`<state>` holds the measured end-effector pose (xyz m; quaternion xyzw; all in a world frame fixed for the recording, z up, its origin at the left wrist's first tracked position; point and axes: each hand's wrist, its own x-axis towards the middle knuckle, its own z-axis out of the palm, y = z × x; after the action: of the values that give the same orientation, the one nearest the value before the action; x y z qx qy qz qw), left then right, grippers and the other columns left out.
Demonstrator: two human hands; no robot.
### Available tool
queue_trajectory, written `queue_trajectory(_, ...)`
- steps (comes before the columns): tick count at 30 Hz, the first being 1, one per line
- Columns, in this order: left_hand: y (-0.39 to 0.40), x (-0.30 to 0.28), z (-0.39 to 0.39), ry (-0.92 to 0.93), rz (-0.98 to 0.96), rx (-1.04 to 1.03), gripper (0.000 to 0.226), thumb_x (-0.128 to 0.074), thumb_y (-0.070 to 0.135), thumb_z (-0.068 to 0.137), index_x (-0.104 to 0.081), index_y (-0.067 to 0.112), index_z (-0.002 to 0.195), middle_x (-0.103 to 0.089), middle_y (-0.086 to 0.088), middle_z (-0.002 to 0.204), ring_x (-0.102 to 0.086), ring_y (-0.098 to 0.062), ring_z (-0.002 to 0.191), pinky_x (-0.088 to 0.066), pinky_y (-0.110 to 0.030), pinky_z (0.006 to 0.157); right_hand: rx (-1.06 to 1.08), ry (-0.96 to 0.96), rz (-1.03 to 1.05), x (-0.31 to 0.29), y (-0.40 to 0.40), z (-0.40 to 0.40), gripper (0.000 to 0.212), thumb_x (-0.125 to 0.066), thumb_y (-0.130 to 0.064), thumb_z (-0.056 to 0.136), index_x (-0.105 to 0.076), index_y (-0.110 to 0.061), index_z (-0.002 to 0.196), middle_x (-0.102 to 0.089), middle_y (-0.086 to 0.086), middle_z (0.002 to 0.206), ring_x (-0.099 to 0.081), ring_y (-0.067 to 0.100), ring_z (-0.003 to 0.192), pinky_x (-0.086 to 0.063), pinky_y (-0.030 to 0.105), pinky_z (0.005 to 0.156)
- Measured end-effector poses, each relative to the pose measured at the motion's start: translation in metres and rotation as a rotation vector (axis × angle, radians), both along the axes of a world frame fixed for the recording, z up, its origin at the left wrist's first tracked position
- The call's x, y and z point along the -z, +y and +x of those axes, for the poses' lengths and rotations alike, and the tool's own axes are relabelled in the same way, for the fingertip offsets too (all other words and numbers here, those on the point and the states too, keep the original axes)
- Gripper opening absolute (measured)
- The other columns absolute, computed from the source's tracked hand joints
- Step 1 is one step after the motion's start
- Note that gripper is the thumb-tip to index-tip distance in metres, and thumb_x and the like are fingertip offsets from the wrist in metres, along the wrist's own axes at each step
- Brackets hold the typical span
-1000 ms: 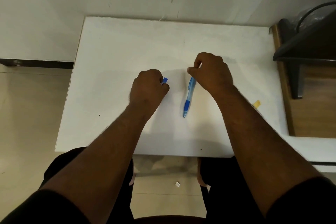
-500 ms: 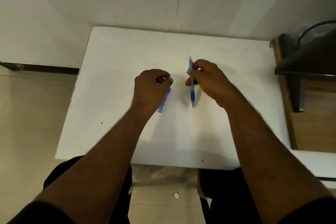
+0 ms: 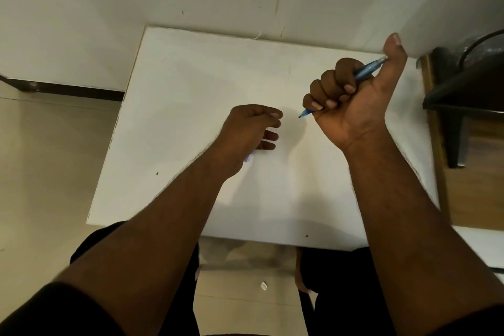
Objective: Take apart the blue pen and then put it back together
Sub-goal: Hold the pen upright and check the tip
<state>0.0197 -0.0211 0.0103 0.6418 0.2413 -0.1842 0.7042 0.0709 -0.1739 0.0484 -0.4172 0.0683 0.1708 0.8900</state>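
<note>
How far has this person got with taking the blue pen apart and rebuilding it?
Judging by the picture, partway. A small blue piece, probably off the pen, peeks from beneath the left hand on the white table, so something looks already removed. The right hand grips the translucent blue pen body in a fist, raised, tip pointing left. Refitting that piece seems left to do.

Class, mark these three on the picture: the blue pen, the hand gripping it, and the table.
Pen (image 3: 365, 71), head view: the blue barrel showing between thumb and fist.
Right hand (image 3: 351, 106), head view: the palm below the curled fingers.
Table (image 3: 196, 90), head view: bare white top, far left part.
</note>
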Motion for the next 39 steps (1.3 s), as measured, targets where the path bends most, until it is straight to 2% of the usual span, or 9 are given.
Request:
queue_trajectory(4, -0.0061, -0.0001, -0.0028, 0.045, -0.021, 0.116, 0.027, -0.050, -0.004, 0.089, -0.068, 0.004, 0.109, -0.067, -0.012, 0.098, -0.063, -0.027, 0.075, -0.057, -0.036, 0.068, 0.003, -0.018, -0.056, -0.0009, 0.0010, 0.0004, 0.061, -0.024, -0.059, 0.089, -0.015, -0.012, 0.051, -0.011, 0.002, 0.041, -0.010, 0.016, 0.039, -0.012, 0.030, 0.050)
queue_trajectory(8, -0.0057, 0.0013, -0.0024, 0.065, 0.026, 0.140, 0.035, -0.043, -0.010, 0.088, -0.067, 0.004, 0.110, -0.067, -0.014, 0.100, -0.063, -0.027, 0.073, -0.058, -0.035, 0.066, 0.016, -0.034, -0.072, 0.0005, 0.0007, 0.0007, 0.062, -0.022, -0.058, 0.091, -0.015, -0.010, 0.052, -0.011, 0.003, 0.042, -0.010, 0.016, 0.039, -0.010, 0.032, 0.051)
queue_trajectory(13, -0.0065, 0.0034, -0.0027, 0.064, 0.055, 0.167, 0.037, -0.041, -0.010, 0.088, -0.067, 0.004, 0.111, -0.068, -0.016, 0.102, -0.065, -0.027, 0.071, -0.059, -0.035, 0.068, 0.048, -0.019, -0.109, 0.0042, 0.0030, -0.0006, 0.063, -0.020, -0.060, 0.093, -0.015, -0.011, 0.053, -0.013, 0.004, 0.042, -0.011, 0.016, 0.039, -0.012, 0.030, 0.049)
queue_trajectory(17, -0.0064, 0.0025, -0.0028, 0.055, 0.040, 0.171, 0.034, -0.045, -0.008, 0.088, -0.067, 0.004, 0.111, -0.068, -0.015, 0.100, -0.065, -0.027, 0.071, -0.059, -0.037, 0.069, 0.052, -0.024, -0.095, 0.0023, 0.0040, 0.0006, 0.065, -0.021, -0.055, 0.094, -0.023, -0.013, 0.045, -0.019, -0.001, 0.035, -0.012, 0.015, 0.037, -0.013, 0.025, 0.048)
queue_trajectory(21, -0.0072, 0.0002, -0.0032, 0.042, 0.014, 0.185, 0.034, -0.046, -0.009, 0.088, -0.066, 0.004, 0.113, -0.067, -0.013, 0.098, -0.065, -0.026, 0.069, -0.058, -0.036, 0.068, 0.048, 0.004, -0.059, 0.0046, 0.0018, 0.0003, 0.068, -0.017, -0.066, 0.091, -0.017, -0.011, 0.052, -0.016, 0.002, 0.040, -0.013, 0.015, 0.039, -0.014, 0.027, 0.049)
queue_trajectory(24, -0.0070, -0.0005, -0.0036, 0.028, 0.010, 0.204, 0.034, -0.047, -0.009, 0.088, -0.066, 0.005, 0.114, -0.067, -0.012, 0.098, -0.065, -0.025, 0.069, -0.058, -0.035, 0.067, 0.076, -0.004, -0.045, 0.0061, 0.0011, -0.0002, 0.071, -0.012, -0.071, 0.089, -0.019, -0.013, 0.049, -0.019, -0.001, 0.037, -0.013, 0.015, 0.039, -0.017, 0.025, 0.047)
queue_trajectory(26, -0.0065, -0.0003, -0.0039, 0.018, 0.015, 0.217, 0.035, -0.047, -0.008, 0.088, -0.065, 0.005, 0.114, -0.067, -0.012, 0.098, -0.065, -0.025, 0.070, -0.059, -0.034, 0.066, 0.093, -0.013, -0.042, 0.0061, 0.0012, 0.0001, 0.072, -0.010, -0.070, 0.090, -0.021, -0.013, 0.047, -0.020, -0.002, 0.037, -0.012, 0.015, 0.039, -0.017, 0.025, 0.047)
queue_trajectory(32, -0.0058, -0.0001, -0.0049, 0.008, 0.022, 0.232, 0.038, -0.044, -0.011, 0.088, -0.065, 0.005, 0.115, -0.067, -0.012, 0.099, -0.066, -0.025, 0.070, -0.059, -0.032, 0.063, 0.091, -0.031, -0.072, 0.0055, 0.0016, 0.0019, 0.063, -0.019, -0.057, 0.094, -0.015, -0.010, 0.052, -0.014, 0.003, 0.040, -0.011, 0.016, 0.038, -0.012, 0.027, 0.049)
queue_trajectory(39, -0.0061, -0.0004, -0.0054, 0.007, 0.029, 0.259, 0.042, -0.042, -0.013, 0.087, -0.064, 0.006, 0.118, -0.067, -0.015, 0.105, -0.066, -0.025, 0.071, -0.059, -0.035, 0.068, 0.073, -0.015, -0.078, 0.0088, 0.0049, 0.0006, 0.065, -0.019, -0.060, 0.094, -0.015, -0.011, 0.052, -0.013, 0.004, 0.041, -0.012, 0.015, 0.037, -0.014, 0.025, 0.047)
